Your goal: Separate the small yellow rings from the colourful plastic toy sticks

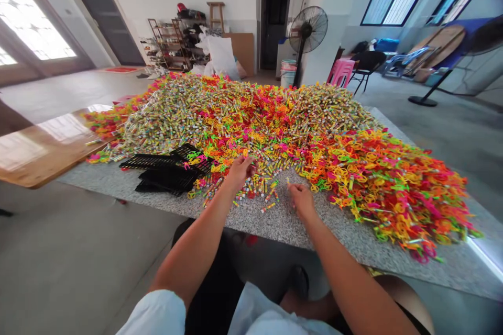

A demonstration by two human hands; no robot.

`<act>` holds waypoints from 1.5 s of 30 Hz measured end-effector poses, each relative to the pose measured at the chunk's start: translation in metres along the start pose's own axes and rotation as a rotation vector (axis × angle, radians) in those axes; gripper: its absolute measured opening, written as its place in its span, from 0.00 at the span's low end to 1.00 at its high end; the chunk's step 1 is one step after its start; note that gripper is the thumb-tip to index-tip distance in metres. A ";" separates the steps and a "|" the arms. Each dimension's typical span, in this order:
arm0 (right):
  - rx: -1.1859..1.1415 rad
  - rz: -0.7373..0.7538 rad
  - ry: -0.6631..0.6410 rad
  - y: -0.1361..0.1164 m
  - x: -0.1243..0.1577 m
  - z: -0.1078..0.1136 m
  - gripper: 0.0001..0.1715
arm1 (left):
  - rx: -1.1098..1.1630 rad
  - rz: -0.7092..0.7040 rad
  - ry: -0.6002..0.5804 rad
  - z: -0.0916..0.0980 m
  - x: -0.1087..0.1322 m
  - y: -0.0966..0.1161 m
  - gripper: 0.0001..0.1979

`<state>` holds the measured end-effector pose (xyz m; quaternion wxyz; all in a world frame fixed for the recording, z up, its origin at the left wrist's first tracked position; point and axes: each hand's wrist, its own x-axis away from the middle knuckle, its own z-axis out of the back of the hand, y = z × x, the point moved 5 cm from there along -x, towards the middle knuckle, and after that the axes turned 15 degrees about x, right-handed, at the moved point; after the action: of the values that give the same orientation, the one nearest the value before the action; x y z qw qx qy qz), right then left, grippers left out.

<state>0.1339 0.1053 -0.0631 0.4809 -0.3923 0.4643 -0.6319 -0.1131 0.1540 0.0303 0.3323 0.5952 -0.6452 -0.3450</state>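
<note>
My left hand (238, 174) is closed over the near edge of the heap, its fingertips among small pieces. Anything it holds is too small to make out. To its right, my right hand (302, 199) is pinched just above the grey speckled tabletop (271, 227), with what looks like a slim small tube at its fingertips. Loose small printed tubes (271, 207) with white ends lie between the hands. Bright plastic pieces with rings (361, 178), in yellow, orange, pink and green, are piled right of my right hand.
Black slotted trays (167, 178) are stacked left of my left hand. A large mound of tubes (173, 110) covers the far part of the table. A wooden table (43, 149) adjoins at left. Beyond stand a fan (307, 30), pink stools (341, 72) and a shelf rack (171, 44).
</note>
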 end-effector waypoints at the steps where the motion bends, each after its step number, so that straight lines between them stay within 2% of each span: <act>1: -0.093 -0.045 -0.027 -0.003 0.007 0.000 0.19 | 0.086 0.025 -0.008 -0.008 0.007 -0.005 0.20; 3: -0.209 -0.080 -0.063 -0.015 0.020 0.001 0.18 | 0.212 0.109 -0.037 -0.022 0.020 -0.017 0.20; 6: -0.251 0.008 -0.115 -0.043 0.035 0.006 0.13 | 0.231 0.202 -0.087 -0.038 0.035 -0.035 0.20; 9: -0.167 0.116 -0.110 -0.067 0.044 0.014 0.09 | 0.135 0.178 -0.131 -0.045 0.045 -0.047 0.18; 12: -0.109 0.180 -0.111 -0.078 0.048 0.018 0.09 | 0.073 0.128 -0.147 -0.048 0.049 -0.052 0.16; 16: 0.018 0.212 -0.215 -0.077 0.051 0.011 0.10 | 0.092 0.151 -0.153 -0.051 0.053 -0.057 0.17; 19: 0.167 0.290 -0.175 -0.075 0.051 0.009 0.17 | 0.077 0.171 -0.174 -0.051 0.055 -0.062 0.18; 22: 0.219 0.332 -0.151 -0.074 0.050 0.008 0.24 | 0.009 0.118 -0.147 -0.048 0.054 -0.063 0.17; 26: 0.145 0.291 -0.220 -0.071 0.051 0.003 0.23 | -0.065 0.065 -0.110 -0.046 0.054 -0.064 0.14; 32: 0.011 0.169 -0.218 -0.060 0.049 0.003 0.25 | -0.092 0.071 -0.143 -0.050 0.057 -0.063 0.14; 42: 0.274 0.401 -0.065 -0.066 0.062 0.009 0.22 | -0.144 0.050 -0.119 -0.048 0.057 -0.068 0.14; 45: 0.259 0.400 -0.063 -0.062 0.065 0.006 0.21 | -0.177 0.029 -0.095 -0.046 0.057 -0.071 0.13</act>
<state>0.1095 0.0474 0.0017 0.6571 -0.2467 0.4327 -0.5658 -0.0405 0.0913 -0.0038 0.3576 0.5370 -0.6359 -0.4237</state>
